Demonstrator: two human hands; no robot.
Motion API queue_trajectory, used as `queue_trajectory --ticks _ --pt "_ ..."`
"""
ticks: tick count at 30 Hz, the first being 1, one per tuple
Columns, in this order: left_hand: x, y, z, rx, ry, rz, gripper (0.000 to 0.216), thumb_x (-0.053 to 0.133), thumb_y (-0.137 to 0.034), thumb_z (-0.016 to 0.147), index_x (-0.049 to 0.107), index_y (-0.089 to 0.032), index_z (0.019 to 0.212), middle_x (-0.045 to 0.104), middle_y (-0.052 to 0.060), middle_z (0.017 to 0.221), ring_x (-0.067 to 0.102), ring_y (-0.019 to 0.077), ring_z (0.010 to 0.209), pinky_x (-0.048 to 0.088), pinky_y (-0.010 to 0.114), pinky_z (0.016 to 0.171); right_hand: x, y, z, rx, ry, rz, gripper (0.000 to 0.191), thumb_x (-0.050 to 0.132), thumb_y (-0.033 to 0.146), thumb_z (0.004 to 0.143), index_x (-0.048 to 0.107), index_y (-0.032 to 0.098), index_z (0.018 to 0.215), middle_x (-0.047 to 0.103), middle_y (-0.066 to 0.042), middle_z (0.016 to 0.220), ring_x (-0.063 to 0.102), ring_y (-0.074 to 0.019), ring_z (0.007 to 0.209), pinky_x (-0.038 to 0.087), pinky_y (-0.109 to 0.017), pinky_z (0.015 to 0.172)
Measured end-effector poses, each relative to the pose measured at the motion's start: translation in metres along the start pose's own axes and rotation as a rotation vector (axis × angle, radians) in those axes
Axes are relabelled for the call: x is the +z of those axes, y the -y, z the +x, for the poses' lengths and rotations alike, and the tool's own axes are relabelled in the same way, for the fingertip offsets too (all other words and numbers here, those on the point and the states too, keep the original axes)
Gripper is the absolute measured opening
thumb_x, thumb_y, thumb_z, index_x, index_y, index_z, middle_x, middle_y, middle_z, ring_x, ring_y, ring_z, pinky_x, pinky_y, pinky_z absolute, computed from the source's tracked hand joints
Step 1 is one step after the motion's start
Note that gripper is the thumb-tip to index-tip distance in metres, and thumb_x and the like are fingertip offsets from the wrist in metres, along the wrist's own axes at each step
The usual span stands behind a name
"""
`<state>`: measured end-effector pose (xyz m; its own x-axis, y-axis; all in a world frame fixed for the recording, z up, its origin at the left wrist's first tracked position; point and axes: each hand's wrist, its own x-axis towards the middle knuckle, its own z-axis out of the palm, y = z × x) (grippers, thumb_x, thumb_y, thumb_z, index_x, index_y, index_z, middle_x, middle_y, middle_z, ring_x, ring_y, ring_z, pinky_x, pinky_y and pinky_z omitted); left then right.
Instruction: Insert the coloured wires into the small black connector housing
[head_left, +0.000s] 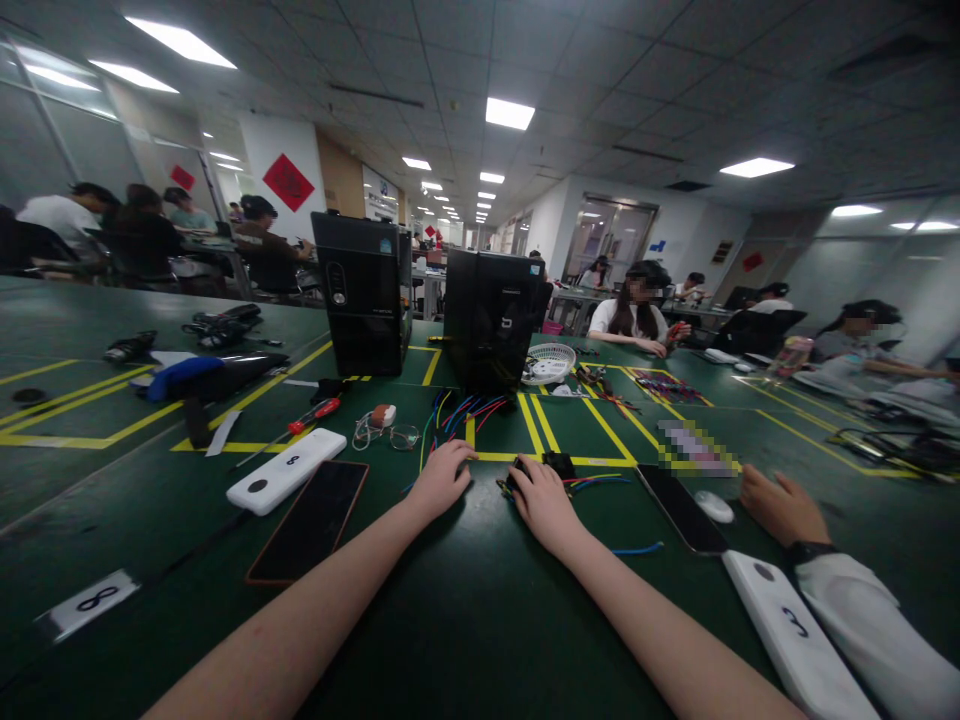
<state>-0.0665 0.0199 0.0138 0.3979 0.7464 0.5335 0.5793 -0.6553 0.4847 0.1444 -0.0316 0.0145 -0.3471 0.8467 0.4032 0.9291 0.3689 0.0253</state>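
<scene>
My left hand [444, 478] rests low over the green table with its fingers bent together. A short blue wire end shows beside its wrist, and what the fingertips hold, if anything, is hidden. My right hand [544, 497] is closed over a small black part with wires [513, 478], mostly covered by the fingers. Touching or just behind that hand lies a black block [559, 464], with yellow and blue wires [600, 481] to its right. Beyond both hands, loose coloured wires [469, 412] fan out in front of two black computer cases.
Left stand a white power bank [287, 470], a phone [311, 522], glasses [386, 432] and a red-handled screwdriver [313, 415]. The computer cases [365, 300] block the middle. Right are another phone [681, 508], a white mouse [714, 506] and a co-worker's hand [784, 505].
</scene>
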Motion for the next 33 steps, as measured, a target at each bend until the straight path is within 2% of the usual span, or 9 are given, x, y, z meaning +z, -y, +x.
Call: queue_trajectory --ticks 4,8,13,16,19,21,27,30,33 --pt "0.0 0.0 -0.001 -0.006 0.047 0.014 0.024 0.048 -0.009 0.077 0.061 -0.019 0.095 0.059 0.006 0.104 0.054 0.0216 0.102 0.041 0.04 0.095 0.002 -0.03 0.006 -0.014 -0.003 -0.043 0.034 0.048 0.021 0.085 0.056 0.019 0.118 0.049 -0.012 0.129 0.047 -0.0252 0.116 0.036 -0.045 0.099" --pt "0.0 0.0 -0.001 -0.001 0.051 0.018 0.024 0.047 -0.008 0.078 0.061 -0.019 0.094 0.06 0.006 0.103 0.055 0.0209 0.1 0.042 0.038 0.093 -0.001 -0.06 0.009 -0.165 0.028 -0.029 0.034 0.047 0.026 0.087 0.054 0.02 0.12 0.048 -0.012 0.13 0.047 -0.0239 0.116 0.041 -0.04 0.096" --pt "0.0 -0.002 -0.001 -0.004 0.06 0.014 0.023 0.047 -0.009 0.078 0.062 -0.019 0.093 0.06 0.006 0.101 0.055 0.0208 0.098 0.042 0.038 0.093 -0.008 -0.076 0.008 -0.23 0.032 -0.027 0.035 0.044 0.031 0.089 0.054 0.02 0.12 0.049 -0.013 0.128 0.047 -0.0239 0.116 0.04 -0.041 0.096" --pt "0.002 -0.002 -0.001 -0.011 0.07 0.019 0.023 0.047 -0.009 0.078 0.062 -0.019 0.093 0.06 0.006 0.102 0.055 0.0211 0.099 0.042 0.039 0.093 -0.014 -0.069 0.015 -0.208 -0.026 0.005 0.037 0.044 0.035 0.088 0.054 0.019 0.12 0.048 -0.013 0.13 0.043 -0.0254 0.119 0.035 -0.045 0.099" --pt "0.004 -0.002 0.0 -0.026 0.066 0.041 0.022 0.047 -0.01 0.078 0.063 -0.019 0.092 0.06 0.006 0.104 0.054 0.0221 0.102 0.041 0.039 0.094 -0.014 -0.053 0.041 -0.073 -0.096 0.089 0.037 0.038 0.034 0.09 0.052 0.016 0.12 0.047 -0.013 0.13 0.044 -0.0228 0.118 0.034 -0.04 0.1" --pt "0.004 -0.002 0.0 -0.046 0.055 0.055 0.021 0.048 -0.011 0.078 0.063 -0.019 0.09 0.06 0.007 0.104 0.053 0.0228 0.103 0.04 0.04 0.094 -0.007 -0.039 0.067 -0.025 -0.018 0.126 0.038 0.037 0.031 0.09 0.052 0.015 0.121 0.05 -0.013 0.126 0.047 -0.0213 0.114 0.037 -0.037 0.097" --pt "-0.004 -0.006 0.002 -0.071 -0.021 0.059 0.019 0.046 -0.016 0.083 0.062 -0.019 0.094 0.06 0.006 0.101 0.053 0.022 0.1 0.041 0.039 0.093 0.034 -0.006 0.143 0.122 0.165 0.101 0.052 0.046 0.043 0.086 0.044 0.018 0.131 0.032 -0.014 0.143 0.031 -0.0299 0.128 0.031 -0.047 0.1" --pt "-0.009 -0.008 0.003 -0.07 -0.092 0.064 0.021 0.042 -0.018 0.086 0.06 -0.018 0.097 0.06 0.006 0.101 0.053 0.0208 0.098 0.041 0.037 0.092 0.048 0.001 0.159 0.144 0.215 0.116 0.051 0.039 0.046 0.089 0.044 0.019 0.131 0.034 -0.013 0.143 0.027 -0.0299 0.131 0.028 -0.049 0.101" --pt "-0.011 -0.008 0.003 -0.077 -0.15 0.052 0.022 0.04 -0.019 0.088 0.06 -0.018 0.097 0.06 0.006 0.101 0.054 0.0202 0.097 0.041 0.036 0.09 0.057 0.004 0.153 0.118 0.235 0.108 0.051 0.032 0.045 0.091 0.048 0.012 0.127 0.039 -0.017 0.138 0.027 -0.029 0.131 0.028 -0.046 0.102"
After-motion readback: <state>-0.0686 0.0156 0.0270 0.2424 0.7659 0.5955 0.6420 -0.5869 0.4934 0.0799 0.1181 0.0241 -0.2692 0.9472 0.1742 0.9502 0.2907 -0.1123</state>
